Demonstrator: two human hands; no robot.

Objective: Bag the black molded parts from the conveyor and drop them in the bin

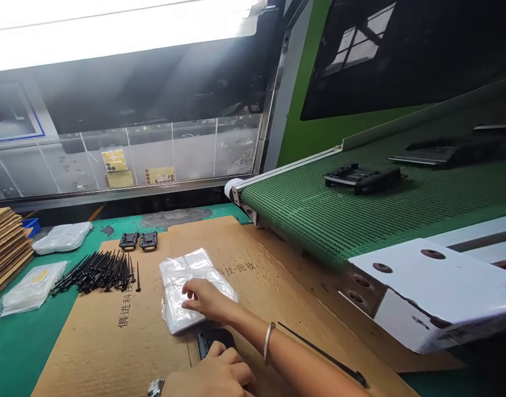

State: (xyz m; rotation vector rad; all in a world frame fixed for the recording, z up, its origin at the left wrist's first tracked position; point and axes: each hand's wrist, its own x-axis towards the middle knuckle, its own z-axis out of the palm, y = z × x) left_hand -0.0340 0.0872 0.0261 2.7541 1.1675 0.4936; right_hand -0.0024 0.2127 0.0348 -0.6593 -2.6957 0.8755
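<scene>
Pressing the plastic bag (pixel 190 275), your right hand (pixel 207 300) lies open; your left hand (pixel 214 369) curls over a black bracket (pixel 215 339).

Our right hand (pixel 205 300) presses a clear plastic bag (pixel 190 289) on cardboard (pixel 112 342). Our left hand (pixel 215 366) covers a black part (pixel 215 337) just below it.

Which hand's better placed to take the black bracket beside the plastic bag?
Probably the left hand: it sits right at the black bracket, while the right hand rests on the clear plastic bag.
</scene>
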